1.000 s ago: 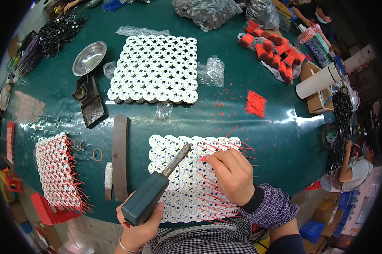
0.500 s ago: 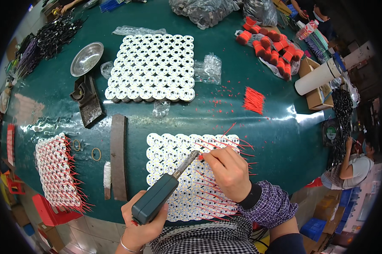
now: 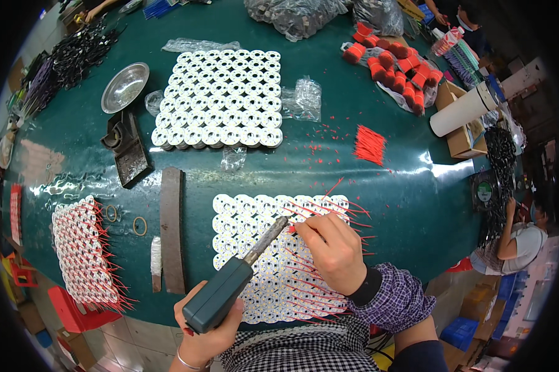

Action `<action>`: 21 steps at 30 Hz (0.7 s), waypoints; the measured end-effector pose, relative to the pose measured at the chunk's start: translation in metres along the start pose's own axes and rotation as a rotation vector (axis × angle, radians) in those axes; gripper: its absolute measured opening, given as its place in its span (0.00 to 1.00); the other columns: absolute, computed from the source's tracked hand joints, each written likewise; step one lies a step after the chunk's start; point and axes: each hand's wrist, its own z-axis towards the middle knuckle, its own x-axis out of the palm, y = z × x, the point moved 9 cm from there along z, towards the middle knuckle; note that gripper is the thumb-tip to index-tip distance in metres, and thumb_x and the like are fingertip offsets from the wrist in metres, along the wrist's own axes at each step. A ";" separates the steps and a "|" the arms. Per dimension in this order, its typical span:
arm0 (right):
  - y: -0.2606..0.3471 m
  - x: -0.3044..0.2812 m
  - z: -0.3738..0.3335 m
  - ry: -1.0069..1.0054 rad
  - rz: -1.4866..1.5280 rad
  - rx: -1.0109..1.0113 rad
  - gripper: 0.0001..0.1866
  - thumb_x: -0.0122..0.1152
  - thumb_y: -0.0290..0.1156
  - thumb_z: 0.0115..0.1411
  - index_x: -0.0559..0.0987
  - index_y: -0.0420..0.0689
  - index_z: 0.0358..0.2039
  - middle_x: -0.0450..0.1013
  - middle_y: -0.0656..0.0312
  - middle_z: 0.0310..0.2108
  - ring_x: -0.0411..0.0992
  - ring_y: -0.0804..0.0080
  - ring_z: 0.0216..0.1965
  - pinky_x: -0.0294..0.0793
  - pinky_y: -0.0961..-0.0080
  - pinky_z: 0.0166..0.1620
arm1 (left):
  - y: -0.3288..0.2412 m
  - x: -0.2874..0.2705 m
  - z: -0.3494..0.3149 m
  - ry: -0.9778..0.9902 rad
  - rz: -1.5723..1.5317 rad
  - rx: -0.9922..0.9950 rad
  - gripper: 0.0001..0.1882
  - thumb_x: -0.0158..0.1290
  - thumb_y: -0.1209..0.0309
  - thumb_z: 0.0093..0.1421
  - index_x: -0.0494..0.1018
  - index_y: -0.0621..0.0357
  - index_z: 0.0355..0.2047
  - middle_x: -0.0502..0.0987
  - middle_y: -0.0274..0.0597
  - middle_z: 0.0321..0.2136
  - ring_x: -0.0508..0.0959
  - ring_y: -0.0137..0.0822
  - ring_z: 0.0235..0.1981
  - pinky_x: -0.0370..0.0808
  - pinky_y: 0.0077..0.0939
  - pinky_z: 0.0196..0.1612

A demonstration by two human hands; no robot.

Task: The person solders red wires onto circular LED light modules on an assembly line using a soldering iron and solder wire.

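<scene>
A panel of round white circuit boards (image 3: 230, 224) lies in front of me, with thin red wires (image 3: 361, 238) sticking out over its right side. My left hand (image 3: 216, 338) is closed around the dark green handle of a soldering gun (image 3: 218, 294). The gun slants up to the right, and its tip is over the panel, just left of my right fingers. Thumb and forefinger of my right hand (image 3: 338, 254) pinch a short red wire (image 3: 292, 229) above the boards. Whether the tip touches the wire or a board I cannot tell.
Behind is a stacked block of white round boards (image 3: 220, 102). A wired panel (image 3: 81, 254) and a brown strip (image 3: 173, 229) lie left. A metal bowl (image 3: 125, 88) stands beyond. Loose red wires (image 3: 370, 145), wire bundles (image 3: 409, 65) and a white flask (image 3: 462, 111) are at right.
The soldering gun has shifted slightly left, its tip a little away from my right fingers. My right hand stays almost in place with the red wire.
</scene>
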 end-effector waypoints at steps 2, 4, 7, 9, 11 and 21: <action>0.001 -0.002 0.000 -0.001 -0.004 0.008 0.16 0.63 0.21 0.49 0.79 0.34 0.41 0.74 0.57 0.36 0.74 0.63 0.36 0.76 0.68 0.37 | 0.004 -0.005 -0.005 -0.049 -0.069 -0.030 0.12 0.66 0.77 0.49 0.81 0.66 0.35 0.79 0.39 0.26 0.76 0.27 0.21 0.72 0.22 0.24; 0.002 -0.004 0.001 -0.001 -0.002 0.010 0.16 0.63 0.21 0.49 0.79 0.34 0.41 0.74 0.57 0.36 0.74 0.63 0.36 0.75 0.68 0.36 | 0.011 -0.008 -0.008 -0.083 -0.101 -0.084 0.13 0.67 0.76 0.49 0.81 0.66 0.37 0.81 0.41 0.28 0.78 0.29 0.23 0.74 0.22 0.27; 0.007 -0.014 0.003 -0.026 -0.031 0.000 0.16 0.63 0.21 0.50 0.80 0.34 0.41 0.74 0.57 0.36 0.73 0.62 0.36 0.75 0.68 0.36 | 0.009 -0.011 -0.009 -0.076 -0.043 -0.051 0.14 0.67 0.75 0.49 0.82 0.66 0.37 0.81 0.42 0.28 0.79 0.30 0.24 0.75 0.22 0.28; 0.011 -0.018 0.002 -0.054 0.008 -0.014 0.16 0.62 0.22 0.50 0.80 0.34 0.42 0.74 0.57 0.35 0.73 0.62 0.35 0.75 0.68 0.36 | 0.011 -0.012 -0.010 -0.079 -0.052 -0.066 0.14 0.67 0.75 0.50 0.82 0.66 0.38 0.81 0.42 0.28 0.79 0.30 0.24 0.75 0.22 0.28; 0.013 -0.014 0.002 -0.044 0.027 -0.019 0.17 0.63 0.21 0.50 0.80 0.34 0.42 0.74 0.57 0.35 0.73 0.62 0.35 0.75 0.68 0.36 | 0.012 -0.013 -0.011 -0.080 -0.062 -0.079 0.14 0.67 0.75 0.50 0.82 0.66 0.38 0.81 0.42 0.29 0.79 0.30 0.25 0.75 0.22 0.28; 0.008 -0.003 -0.002 -0.044 0.047 0.021 0.14 0.64 0.20 0.49 0.80 0.36 0.39 0.75 0.58 0.34 0.74 0.62 0.34 0.75 0.67 0.35 | 0.008 -0.013 -0.011 -0.086 -0.085 -0.076 0.13 0.67 0.78 0.50 0.81 0.68 0.37 0.80 0.38 0.29 0.77 0.24 0.25 0.73 0.19 0.28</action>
